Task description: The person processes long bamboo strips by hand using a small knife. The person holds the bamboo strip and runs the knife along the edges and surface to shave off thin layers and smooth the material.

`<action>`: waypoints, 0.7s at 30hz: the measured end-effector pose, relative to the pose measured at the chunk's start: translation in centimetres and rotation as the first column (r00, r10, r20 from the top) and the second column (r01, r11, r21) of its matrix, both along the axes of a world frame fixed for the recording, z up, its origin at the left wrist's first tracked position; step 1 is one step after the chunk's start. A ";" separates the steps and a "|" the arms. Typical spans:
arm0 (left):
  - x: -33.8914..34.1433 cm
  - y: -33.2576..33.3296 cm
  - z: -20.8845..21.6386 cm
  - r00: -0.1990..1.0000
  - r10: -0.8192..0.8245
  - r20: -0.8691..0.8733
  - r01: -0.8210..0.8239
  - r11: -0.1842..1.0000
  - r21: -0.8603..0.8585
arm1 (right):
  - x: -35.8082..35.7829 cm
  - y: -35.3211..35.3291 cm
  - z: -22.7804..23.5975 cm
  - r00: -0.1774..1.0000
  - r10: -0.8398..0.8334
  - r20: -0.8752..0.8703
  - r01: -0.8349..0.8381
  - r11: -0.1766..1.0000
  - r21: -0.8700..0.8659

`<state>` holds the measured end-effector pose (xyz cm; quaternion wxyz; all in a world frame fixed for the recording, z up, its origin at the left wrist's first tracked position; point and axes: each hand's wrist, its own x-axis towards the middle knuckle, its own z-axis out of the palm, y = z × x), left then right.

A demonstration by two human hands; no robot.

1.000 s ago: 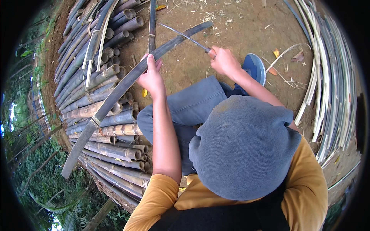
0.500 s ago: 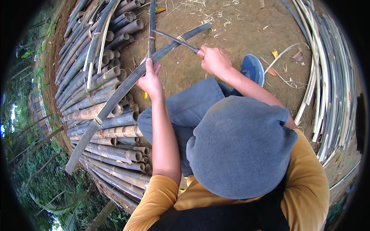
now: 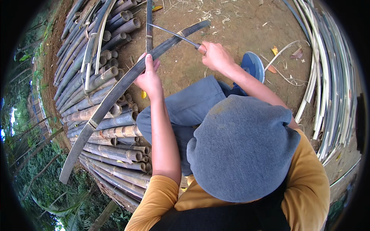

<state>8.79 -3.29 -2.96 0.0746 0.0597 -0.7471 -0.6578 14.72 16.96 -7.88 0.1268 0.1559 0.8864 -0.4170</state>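
Note:
My left hand (image 3: pixel 150 79) is closed around a long dark bamboo slat (image 3: pixel 110 99), thumb on top. The slat runs diagonally from the lower left to the upper right and looks slightly bowed. My right hand (image 3: pixel 216 56) grips the wooden handle of a knife (image 3: pixel 172 32). Its narrow blade points up and left, crossing the slat near a pale node by the far end. Whether the edge touches the slat, I cannot tell. A second dark bamboo slat (image 3: pixel 149 27) lies beyond my left hand, its near end meeting the held slat in the picture.
Cut bamboo poles (image 3: pixel 115 133) are piled along the left. A large bundle of split strips (image 3: pixel 327 77) curves down the right side. Pale shavings (image 3: pixel 206 16) and a few leaves are scattered on the bare soil (image 3: pixel 239 29). My blue shoe (image 3: pixel 253 68) is beside my right forearm.
The slat's lower-left end has swung slightly down and left, and the slat looks more bowed. My right hand and the knife have shifted slightly farther away.

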 end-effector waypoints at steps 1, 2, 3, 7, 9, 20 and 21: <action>0.2 0.5 0.2 1.000 0.000 0.005 0.000 1.000 -0.004 | 0.1 0.0 -0.7 0.999 -0.033 0.011 0.033 0.999 -0.002; 0.2 0.6 0.5 1.000 0.005 0.002 -0.005 1.000 -0.012 | -0.2 0.3 -1.9 0.997 -0.074 0.027 0.074 0.997 -0.014; 0.1 0.7 0.2 1.000 -0.007 0.002 0.007 1.000 0.013 | -0.8 1.2 -2.9 0.992 -0.120 0.041 0.121 0.993 -0.019; 0.3 -0.1 -0.6 1.000 -0.001 -0.008 0.001 1.000 0.007 | -2.1 1.7 -2.6 0.995 -0.091 0.043 0.092 0.996 -0.020; 0.5 0.3 -0.1 1.000 -0.015 -0.011 0.015 1.000 0.001 | -1.3 1.2 -2.8 0.996 -0.094 0.013 0.094 0.995 -0.029; 0.3 0.1 -0.2 0.999 -0.034 -0.003 0.034 0.999 0.013 | -0.3 2.0 -2.8 0.999 -0.044 0.015 0.045 0.998 -0.052; 0.2 -0.1 -0.4 1.000 -0.025 0.003 0.025 0.999 0.030 | -0.6 2.0 -2.6 0.999 -0.049 0.014 0.050 0.998 -0.033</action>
